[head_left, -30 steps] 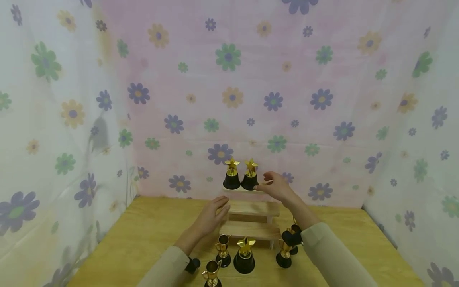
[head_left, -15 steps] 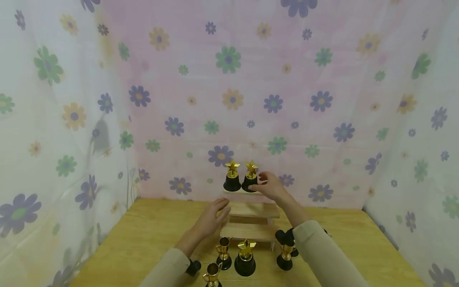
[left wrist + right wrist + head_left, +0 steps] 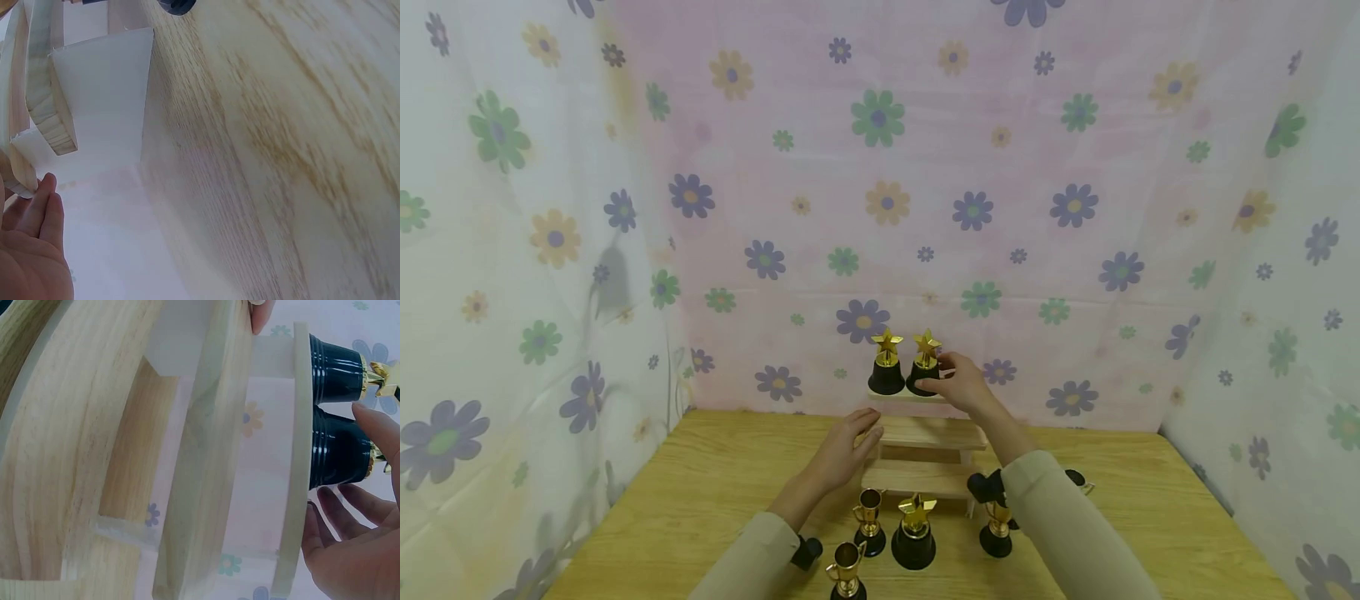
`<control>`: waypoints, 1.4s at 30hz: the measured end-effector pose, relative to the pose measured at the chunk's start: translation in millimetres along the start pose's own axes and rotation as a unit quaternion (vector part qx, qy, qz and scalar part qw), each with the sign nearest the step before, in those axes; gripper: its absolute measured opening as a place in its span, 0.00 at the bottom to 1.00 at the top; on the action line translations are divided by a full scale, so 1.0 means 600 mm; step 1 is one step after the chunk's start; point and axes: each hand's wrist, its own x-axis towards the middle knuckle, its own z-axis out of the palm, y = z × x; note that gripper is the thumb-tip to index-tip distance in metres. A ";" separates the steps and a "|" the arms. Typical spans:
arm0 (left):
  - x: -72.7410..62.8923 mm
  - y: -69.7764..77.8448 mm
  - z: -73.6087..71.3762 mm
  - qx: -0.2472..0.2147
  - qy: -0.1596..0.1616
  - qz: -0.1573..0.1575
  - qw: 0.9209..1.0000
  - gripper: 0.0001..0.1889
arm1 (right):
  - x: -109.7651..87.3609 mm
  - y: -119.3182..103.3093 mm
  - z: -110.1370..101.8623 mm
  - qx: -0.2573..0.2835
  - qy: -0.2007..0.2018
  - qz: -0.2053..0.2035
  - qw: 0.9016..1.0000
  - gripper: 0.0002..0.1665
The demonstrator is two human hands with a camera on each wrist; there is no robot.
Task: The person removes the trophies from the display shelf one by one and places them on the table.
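Two star trophies with black bases and gold stars stand upright side by side on the top step of a wooden step stand [image 3: 931, 432]. My right hand [image 3: 964, 387] holds the right star trophy [image 3: 924, 367] by its base, thumb in front and fingers curled along the far side. Close beside it is the left star trophy [image 3: 886, 379], untouched by the hand. My left hand [image 3: 838, 452] rests its fairly straight fingertips against the left end of the middle step [image 3: 24, 172]. In the right wrist view, the thumb overlaps the base [image 3: 342, 450].
Before the stand, a larger star trophy [image 3: 913, 546] is on the wooden table [image 3: 737, 483]. Gold cup trophies stand near it: one [image 3: 869, 525] and another [image 3: 847, 571] at left, one [image 3: 997, 533] at right. More trophy parts show behind the right sleeve [image 3: 1067, 517]. Flowered cloth surrounds the table.
My right hand has shifted slightly left, its thumb coming further across the front of the right trophy's base. The left hand has stayed at the stand.
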 end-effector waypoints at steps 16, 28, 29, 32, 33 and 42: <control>0.000 0.003 0.000 -0.003 0.011 -0.001 1.000 0.25 | 0.007 -0.002 0.020 -0.021 0.037 0.019 0.999 0.44; 0.000 0.005 -0.001 0.000 0.010 -0.001 1.000 0.25 | 0.006 -0.003 0.023 -0.024 0.045 0.021 0.998 0.41; 0.000 0.005 0.000 0.002 0.009 0.000 1.000 0.25 | 0.004 -0.003 0.022 -0.024 0.045 0.021 0.998 0.41; -0.001 0.004 0.001 0.000 0.005 0.001 1.000 0.26 | 0.001 -0.001 0.019 -0.023 0.044 0.018 0.999 0.40; -0.002 0.002 0.002 -0.001 0.004 0.002 1.000 0.26 | 0.000 -0.002 0.018 -0.022 0.043 0.017 0.999 0.40; 0.001 0.003 -0.001 -0.002 -0.003 -0.010 1.000 0.26 | -0.011 -0.015 0.000 -0.003 0.018 0.013 1.000 0.44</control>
